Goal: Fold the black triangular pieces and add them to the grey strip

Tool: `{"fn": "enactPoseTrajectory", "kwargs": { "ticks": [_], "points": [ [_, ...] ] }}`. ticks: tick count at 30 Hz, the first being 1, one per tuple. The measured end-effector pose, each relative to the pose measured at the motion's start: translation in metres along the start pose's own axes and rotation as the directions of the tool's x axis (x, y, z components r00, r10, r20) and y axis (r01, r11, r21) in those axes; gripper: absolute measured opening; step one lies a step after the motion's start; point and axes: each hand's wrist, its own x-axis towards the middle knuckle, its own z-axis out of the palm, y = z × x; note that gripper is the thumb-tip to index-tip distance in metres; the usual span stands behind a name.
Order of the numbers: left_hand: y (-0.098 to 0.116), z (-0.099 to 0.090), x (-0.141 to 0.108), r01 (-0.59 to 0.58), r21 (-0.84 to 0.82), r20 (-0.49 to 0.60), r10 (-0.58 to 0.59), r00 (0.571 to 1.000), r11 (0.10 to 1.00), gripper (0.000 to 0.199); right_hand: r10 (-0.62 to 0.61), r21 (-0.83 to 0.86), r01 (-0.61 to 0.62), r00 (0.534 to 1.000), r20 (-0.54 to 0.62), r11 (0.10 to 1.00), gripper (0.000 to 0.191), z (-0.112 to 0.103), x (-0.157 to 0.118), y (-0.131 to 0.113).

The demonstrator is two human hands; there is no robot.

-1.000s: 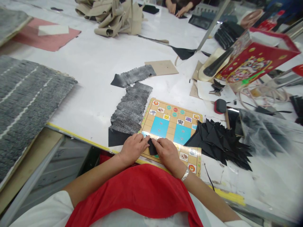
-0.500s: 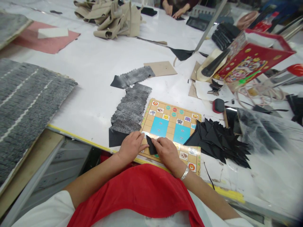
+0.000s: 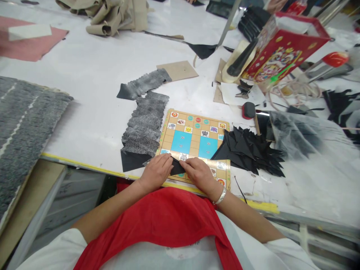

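Note:
A small black piece (image 3: 177, 167) lies over the lower part of a game board (image 3: 194, 145) with animal pictures. My left hand (image 3: 157, 171) pinches its left end, and my right hand (image 3: 201, 175) pinches its right end, both near the table edge. Left of the board runs a row of overlapping grey-black pieces (image 3: 144, 122), its lowest piece plain black and close to my left hand. A spread pile of black pointed pieces (image 3: 250, 150) rests against the board's right side.
A thick grey textile stack (image 3: 25, 123) is at the left. Beige rolls (image 3: 112, 17) and a pink sheet (image 3: 33, 39) lie farther back. At the right are a red box (image 3: 284, 50), a small black-and-red case (image 3: 248, 110), cables and clear plastic (image 3: 303, 138).
The view has shifted, so the table things appear farther left and higher. The black piece has turned from steep to nearly level between my fingers.

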Motion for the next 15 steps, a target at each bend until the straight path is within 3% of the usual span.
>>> {"fn": "enactPoseTrajectory", "kwargs": {
  "ticks": [4, 8, 15],
  "points": [
    [0.002, 0.002, -0.001, 0.006, 0.041, -0.01, -0.006, 1.0, 0.999, 0.037, 0.008, 0.002, -0.008, 1.0, 0.013, 1.0, 0.027, -0.005, -0.008, -0.002],
    [0.004, 0.002, -0.002, 0.017, 0.029, 0.063, -0.019, 0.998, 0.999, 0.044, 0.021, -0.016, -0.02, 0.997, 0.068, 1.0, 0.028, -0.009, -0.008, -0.007],
    [0.004, 0.002, -0.005, 0.005, 0.057, 0.112, -0.012, 0.994, 0.998, 0.042, 0.065, -0.029, -0.062, 0.993, 0.1, 0.998, 0.028, -0.009, -0.013, -0.013]
  ]
}}
